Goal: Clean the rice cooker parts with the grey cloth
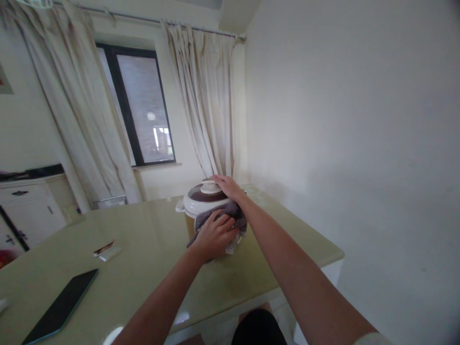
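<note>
Pale green and glossy, the table fills the lower half of the view and throws back the light from the window. Nearest, by its front left edge, a dark smartphone lies flat with the screen up. A little farther in, well apart from both hands, lies a small flat packet. Both bare forearms reach forward over the tabletop from the bottom of the frame.

The left hand is curled on a grey cloth, fingers bent over the bunched fabric and pressing it against the near side of an electric rice cooker. The cloth hangs partly down the cooker's wall, and its upper edge lies under the right wrist. The right hand lies nearly flat on the cooker's lid – fingers stretched out, gripping nothing, fingertips just beside the round knob at its middle. The cooker stands upright on the table toward the far right corner, with a tan body and a white lid ringed in dark brown.

Behind the table, a white cabinet with dark handles stands against the left wall. Cream curtains hang drawn apart on either side of a black-framed window – the right one falls just behind the cooker. A plain white wall takes up the right of the room.
</note>
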### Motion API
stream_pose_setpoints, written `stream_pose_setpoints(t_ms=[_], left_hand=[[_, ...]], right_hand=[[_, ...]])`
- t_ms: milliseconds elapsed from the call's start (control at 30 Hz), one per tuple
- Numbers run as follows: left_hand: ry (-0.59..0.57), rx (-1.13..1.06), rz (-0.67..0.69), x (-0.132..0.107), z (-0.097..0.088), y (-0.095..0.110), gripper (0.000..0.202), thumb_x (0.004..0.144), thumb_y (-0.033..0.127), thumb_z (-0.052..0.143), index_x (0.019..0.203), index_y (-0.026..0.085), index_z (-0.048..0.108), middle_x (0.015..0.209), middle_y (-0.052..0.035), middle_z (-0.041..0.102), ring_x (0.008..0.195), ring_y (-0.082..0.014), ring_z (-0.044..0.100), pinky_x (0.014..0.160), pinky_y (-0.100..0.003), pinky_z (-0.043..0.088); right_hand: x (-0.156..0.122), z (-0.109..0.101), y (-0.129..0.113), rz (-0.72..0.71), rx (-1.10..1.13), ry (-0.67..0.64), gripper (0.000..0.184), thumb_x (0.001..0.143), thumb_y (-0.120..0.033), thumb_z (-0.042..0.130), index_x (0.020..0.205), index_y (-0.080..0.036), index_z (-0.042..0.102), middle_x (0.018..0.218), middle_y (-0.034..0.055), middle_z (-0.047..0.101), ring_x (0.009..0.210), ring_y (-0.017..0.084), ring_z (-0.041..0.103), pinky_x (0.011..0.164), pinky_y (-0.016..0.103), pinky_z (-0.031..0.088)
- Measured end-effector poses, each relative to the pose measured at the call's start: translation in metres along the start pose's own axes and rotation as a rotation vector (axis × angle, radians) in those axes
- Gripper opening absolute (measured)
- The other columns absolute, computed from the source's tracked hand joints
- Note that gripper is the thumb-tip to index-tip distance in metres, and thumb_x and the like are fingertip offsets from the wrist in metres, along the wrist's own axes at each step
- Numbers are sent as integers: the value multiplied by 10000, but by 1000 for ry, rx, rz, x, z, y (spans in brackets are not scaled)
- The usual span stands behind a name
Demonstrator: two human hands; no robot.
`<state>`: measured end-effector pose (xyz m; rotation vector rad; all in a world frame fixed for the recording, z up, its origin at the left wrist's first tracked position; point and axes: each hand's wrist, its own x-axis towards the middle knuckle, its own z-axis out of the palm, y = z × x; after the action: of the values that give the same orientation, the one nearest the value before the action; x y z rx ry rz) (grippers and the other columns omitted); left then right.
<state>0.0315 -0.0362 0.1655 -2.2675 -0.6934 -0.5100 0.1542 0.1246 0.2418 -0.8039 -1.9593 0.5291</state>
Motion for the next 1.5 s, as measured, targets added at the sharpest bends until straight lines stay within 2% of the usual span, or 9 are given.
stream_pose_setpoints(t_ms=[167, 300, 467, 600, 733, 833, 1000, 1267, 1500], left_hand=[[-36, -48, -43, 1, -16, -25, 360, 787, 290, 746, 1146, 269, 730, 1151, -85, 697, 1149, -292, 564, 1109, -524, 389], [-3, -73, -234, 7, -26, -35, 451, 744, 285, 751, 1195, 284, 730, 1268, -95, 686, 1196, -315, 561, 1075, -502, 431], [24, -102, -498, 13, -34, -46, 392, 812, 357, 709, 1194, 275, 726, 1205, -104, 695, 1168, -333, 580, 1008, -478, 482], [17, -140, -661, 10, -36, -65, 326, 867, 365, 665, 1173, 261, 710, 1164, -78, 720, 1108, -313, 613, 987, -447, 496], [-43, -189, -827, 7, -37, -88, 281, 918, 360, 604, 1158, 258, 707, 1154, -67, 745, 1078, -298, 647, 954, -424, 512], [-117, -166, -893, 10, -41, -96, 287, 934, 362, 581, 1165, 256, 714, 1131, -85, 746, 1076, -299, 655, 928, -418, 521], [-181, -39, -787, 23, -51, -81, 236, 909, 357, 616, 1093, 273, 738, 1090, -87, 743, 1092, -321, 642, 832, -422, 534], [-95, -16, -506, 41, -44, -41, 261, 813, 297, 724, 1072, 271, 740, 1059, -92, 723, 1099, -317, 604, 865, -450, 502], [-37, -2, -363, 40, -37, -26, 301, 778, 205, 720, 1074, 262, 730, 1047, -88, 701, 1062, -305, 585, 919, -479, 494]], right_hand=[[4, 1, 2, 11, 24, -16, 525, 1038, -632, 478, 1290, -273, 766, 1345, 21, 741, 1328, 244, 635, 1187, 383, 409], [5, 1, 2, 24, 84, -31, 544, 1019, -660, 499, 1251, -259, 784, 1309, 31, 755, 1301, 256, 650, 1163, 399, 434], [0, -2, -1, 18, 122, -25, 517, 1017, -645, 513, 1252, -270, 782, 1291, 18, 763, 1293, 241, 651, 1169, 385, 428], [-2, -1, -1, 11, 88, 13, 538, 1011, -667, 507, 1251, -272, 783, 1339, 26, 742, 1335, 262, 623, 1203, 413, 392], [-2, 0, -1, 28, 83, 17, 543, 1000, -684, 521, 1235, -276, 790, 1335, 29, 745, 1340, 275, 618, 1201, 416, 390], [-2, 0, -1, 30, 99, 29, 537, 985, -696, 546, 1197, -276, 806, 1281, 31, 768, 1328, 284, 622, 1195, 413, 393], [1, 0, 2, 59, 184, 8, 582, 979, -727, 522, 1126, -251, 824, 1127, 25, 809, 1207, 264, 684, 1136, 403, 446], [10, -6, 2, 194, 333, -24, 669, 954, -747, 521, 1054, -167, 837, 1043, 85, 817, 1055, 234, 735, 1068, 374, 502], [14, -6, 7, 204, 366, -25, 649, 921, -733, 581, 1095, -161, 833, 1066, 85, 817, 1038, 227, 734, 1052, 352, 506]])
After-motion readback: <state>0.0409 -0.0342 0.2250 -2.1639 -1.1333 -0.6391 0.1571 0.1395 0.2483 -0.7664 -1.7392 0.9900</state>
